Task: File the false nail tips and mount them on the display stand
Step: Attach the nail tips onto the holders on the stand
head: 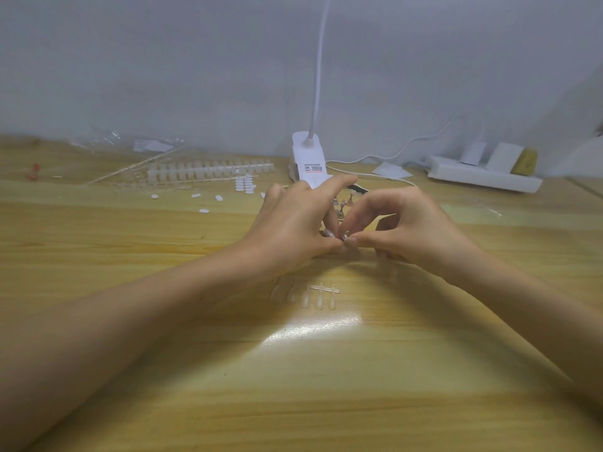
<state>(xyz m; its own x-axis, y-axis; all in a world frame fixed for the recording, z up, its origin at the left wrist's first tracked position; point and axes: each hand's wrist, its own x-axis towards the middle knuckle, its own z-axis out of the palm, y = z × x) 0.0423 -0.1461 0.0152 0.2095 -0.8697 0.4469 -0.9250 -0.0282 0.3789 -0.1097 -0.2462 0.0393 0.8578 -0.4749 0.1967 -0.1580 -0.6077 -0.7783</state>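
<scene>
My left hand (293, 220) and my right hand (411, 223) meet at the middle of the wooden table, fingertips pinched together around a small clear false nail tip (346, 237). Just behind the fingers stand several small display stand pegs (342, 205), partly hidden by my left hand. A short strip of clear nail tips (313, 296) lies on the table in front of my hands. Further back on the left lie long racks of clear nail tips (208, 172) and scattered white adhesive tabs (244, 185).
A white clip lamp (306, 161) stands behind my hands, its neck rising up the wall. A white power strip (483, 174) with plugs sits at the back right. Plastic packaging (143, 145) and a small red object (34, 171) lie at the back left.
</scene>
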